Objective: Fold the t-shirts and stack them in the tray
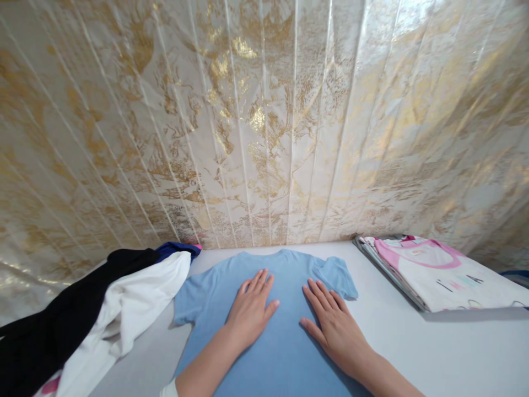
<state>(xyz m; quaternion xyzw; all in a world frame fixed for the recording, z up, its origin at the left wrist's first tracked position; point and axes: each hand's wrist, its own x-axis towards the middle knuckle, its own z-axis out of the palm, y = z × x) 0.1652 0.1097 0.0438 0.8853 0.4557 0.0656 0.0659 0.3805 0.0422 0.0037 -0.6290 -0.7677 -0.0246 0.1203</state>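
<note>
A light blue T-shirt [273, 353] lies spread on the white table, its neckline toward the wall and its lower part cut off by the bottom of the view. My left hand [253, 306] rests flat on the left of its chest, fingers stretched out and thumb apart. On the right of the chest my right hand [330, 322] lies palm down, also with fingers extended. Neither hand grips the cloth. The right sleeve is a little rumpled, while the left one lies flatter.
To the left, a loose heap holds a white garment [136, 309], a black garment [78, 298] and a blue one [176, 249]. A stack of folded shirts [446, 275] sits at right on the table [397, 347]. Behind stands a gold-patterned, shiny wall covering [264, 127].
</note>
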